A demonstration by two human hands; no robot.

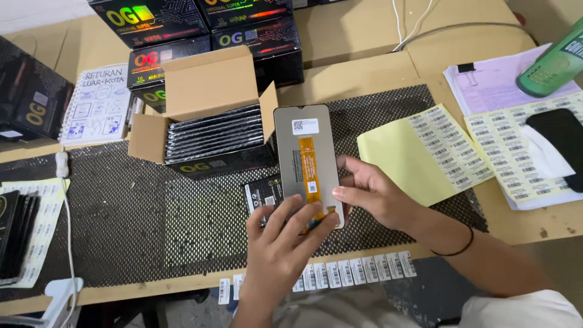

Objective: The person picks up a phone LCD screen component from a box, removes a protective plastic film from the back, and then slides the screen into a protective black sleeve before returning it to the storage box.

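Observation:
Both hands hold a grey phone display panel (300,152), back side up, with an orange flex ribbon running down its middle and a small white label at its top. My left hand (285,240) grips the panel's lower end, fingers spread over it. My right hand (371,191) steadies its right edge with thumb and fingertips. Under the panel lies a flat black packet (265,193) on the black mesh mat (152,206).
An open cardboard box (209,127) filled with several black sleeves stands left of the panel. Black printed boxes (200,30) are stacked behind. Yellow label sheets (428,152) lie at right, barcode stickers (346,270) line the table's front edge, and a green bottle (552,61) is at top right.

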